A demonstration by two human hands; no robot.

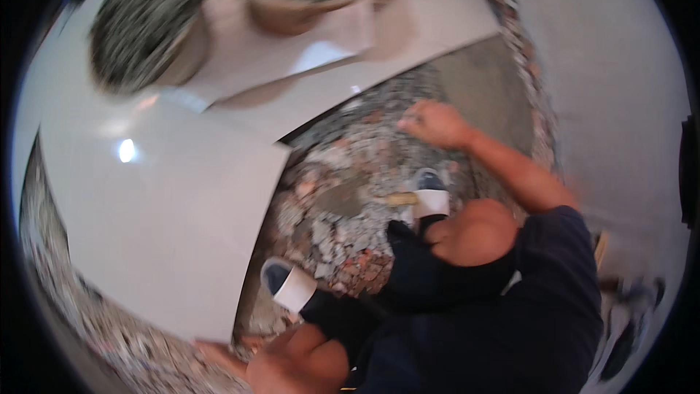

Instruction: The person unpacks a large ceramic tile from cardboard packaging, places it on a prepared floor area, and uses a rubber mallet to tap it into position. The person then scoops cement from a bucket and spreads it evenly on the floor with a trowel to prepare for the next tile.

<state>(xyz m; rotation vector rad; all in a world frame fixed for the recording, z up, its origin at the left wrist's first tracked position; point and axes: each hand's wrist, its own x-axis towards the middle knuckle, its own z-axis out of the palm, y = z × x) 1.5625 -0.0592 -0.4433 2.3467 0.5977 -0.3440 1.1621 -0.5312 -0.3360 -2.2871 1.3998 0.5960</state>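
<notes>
My right hand (435,124) is raised above the rough ground, its fingers curled in; motion blur hides whatever may be in them. Beneath it lie grey mortar and broken rubble (343,226). My left hand (222,357) is low at the left, by the near corner of a large glossy white floor tile (168,219). Its fingers are partly hidden, and I cannot tell whether they grip the tile's edge. A yellowish elongated piece (399,198) lies beside my right sandal (432,201).
Two round containers of grey mortar, one on the left (186,51) and one on the right (292,18), stand on a pale sheet (248,76) over white tiles. A pale wall (612,66) rises at the right. Rubble (95,321) borders the tile at lower left.
</notes>
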